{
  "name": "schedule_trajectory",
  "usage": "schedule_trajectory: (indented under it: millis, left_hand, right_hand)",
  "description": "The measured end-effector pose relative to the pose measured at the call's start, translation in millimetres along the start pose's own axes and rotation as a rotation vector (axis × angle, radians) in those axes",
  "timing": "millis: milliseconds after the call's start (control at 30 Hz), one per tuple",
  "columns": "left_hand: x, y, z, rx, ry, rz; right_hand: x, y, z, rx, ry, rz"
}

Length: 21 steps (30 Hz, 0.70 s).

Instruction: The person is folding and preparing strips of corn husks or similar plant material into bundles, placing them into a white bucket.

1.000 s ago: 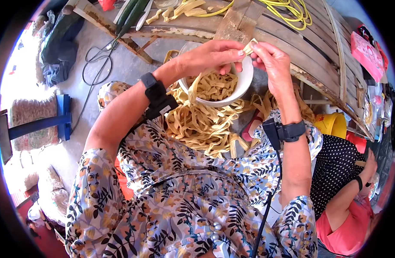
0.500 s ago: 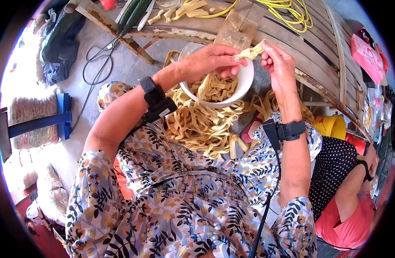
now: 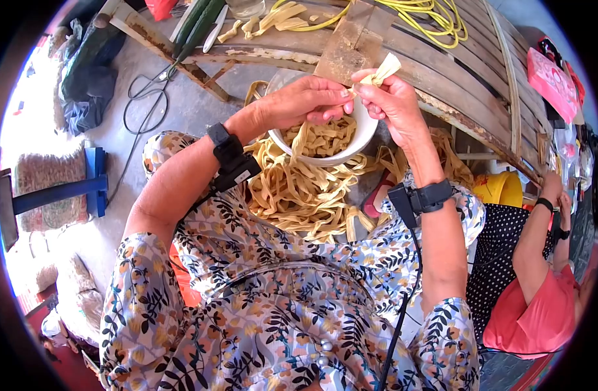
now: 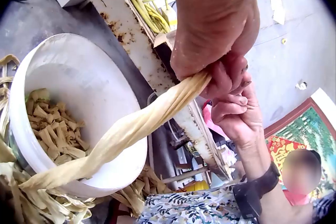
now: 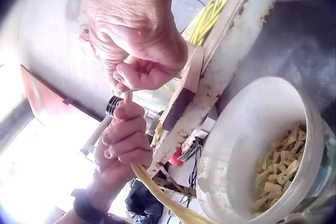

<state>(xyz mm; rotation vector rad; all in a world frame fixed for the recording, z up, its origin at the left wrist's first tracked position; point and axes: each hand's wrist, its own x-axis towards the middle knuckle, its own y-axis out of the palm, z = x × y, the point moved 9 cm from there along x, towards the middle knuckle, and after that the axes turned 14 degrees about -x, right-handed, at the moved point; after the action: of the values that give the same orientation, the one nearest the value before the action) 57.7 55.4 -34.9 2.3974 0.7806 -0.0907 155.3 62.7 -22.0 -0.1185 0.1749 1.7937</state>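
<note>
A long pale-yellow pliable strip (image 4: 134, 129) runs up over the bucket into both hands. My left hand (image 3: 305, 101) grips it, the strip coming out below the fingers and trailing down across the bucket rim. Close beside it, my right hand (image 3: 395, 107) pinches the strip, and a short fanned end (image 3: 386, 68) sticks up above its thumb and fingers. In the right wrist view a thin stretch of strip (image 5: 128, 96) spans the small gap between the hands. Below stands a white bucket (image 3: 365, 133) holding many short knotted pieces (image 3: 322, 139).
A heap of loose strips (image 3: 299, 195) lies around the bucket's near side. Beyond it stands a slatted wooden bench (image 3: 436, 85) with a rusty edge, bearing a yellow hose (image 3: 436, 23) and several loose pieces. Another person (image 3: 533, 300) sits at the right, near a yellow bucket (image 3: 501, 189).
The hands first drew apart, stretching a knotted-looking section between them, then came together slightly lower. The strip's short end now fans upward from the right hand. The neighbouring person's arms moved.
</note>
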Motion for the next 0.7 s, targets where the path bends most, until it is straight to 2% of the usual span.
schedule_trajectory:
  millis: [267,333,467,500,533,600,633,700]
  left_hand:
    - [-3,0,4,-0.183,-0.077,0.081]
    - [-2,-5,0,-0.021,-0.029,0.034]
    - [-9,-11,-13,0.406,0.027,-0.076]
    - [-8,-17,-3,0.425,-0.03,-0.06]
    - [-10,-16,1,0.408,0.001,-0.068]
    - [-12,-23,9,0.21,-0.003,-0.095]
    - [-22,-25,-17,0.244,0.067,-0.319]
    - [-37,-13,-77,0.134,0.211,-0.27]
  right_hand:
    - [-2,-5,-9,0.095,0.032,-0.059]
    - [2,-6,-6,0.113,0.03,-0.062]
    - [6,-36,0,0.118,0.005,-0.208]
    - [7,-42,1,0.127,-0.007,-0.232]
    - [9,-47,4,0.137,-0.019,-0.254]
    - [9,-62,12,0.129,-0.036,-0.325]
    - [10,-66,17,0.14,-0.058,-0.333]
    - [10,-60,29,0.161,-0.101,-0.338]
